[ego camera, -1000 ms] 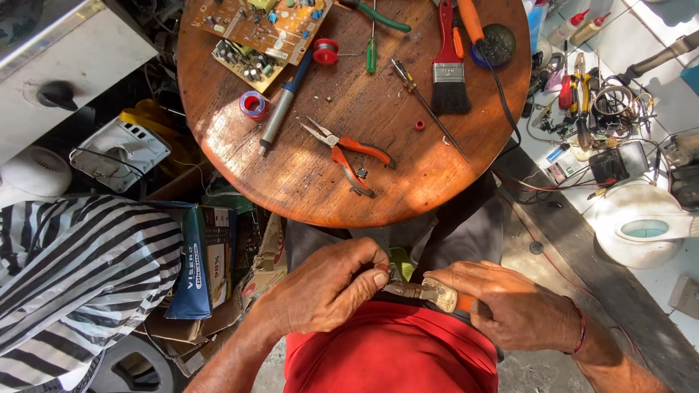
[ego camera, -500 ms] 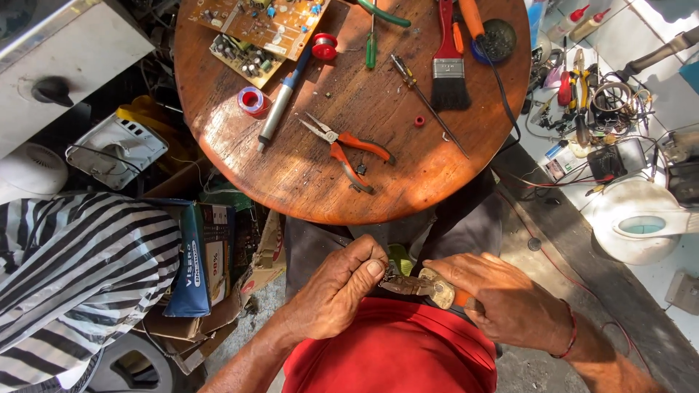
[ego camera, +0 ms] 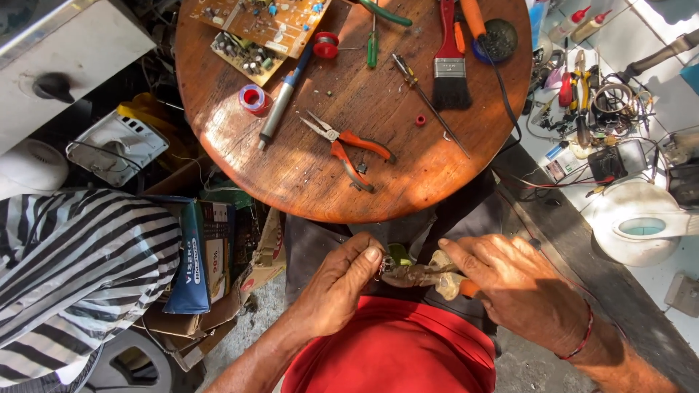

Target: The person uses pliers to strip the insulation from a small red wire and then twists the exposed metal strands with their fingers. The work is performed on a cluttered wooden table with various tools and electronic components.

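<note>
Both my hands work over my lap, below the edge of a round wooden table (ego camera: 306, 182). My right hand (ego camera: 520, 291) grips a pair of worn brown pliers (ego camera: 419, 276) by pale and orange handles. The jaws point left and pinch a tiny part at my left hand (ego camera: 338, 287), whose thumb and fingers close on it. A small green piece (ego camera: 399, 252) shows just behind the pliers. On the table lie orange-handled needle-nose pliers (ego camera: 349, 145), a grey pen-shaped tool (ego camera: 280, 102), circuit boards (ego camera: 258, 29) and a black brush (ego camera: 450, 69).
A tape roll (ego camera: 253, 98), a screwdriver (ego camera: 429, 102) and a small red ring (ego camera: 420, 120) lie on the table. Striped cloth (ego camera: 65, 269) and boxes (ego camera: 204, 262) crowd the left floor. To the right are a white round appliance (ego camera: 641, 225) and tangled tools (ego camera: 590, 102).
My hands have stayed together at my lap with the pliers; the left hand's fingers shifted slightly around the jaws. The view moved a little.
</note>
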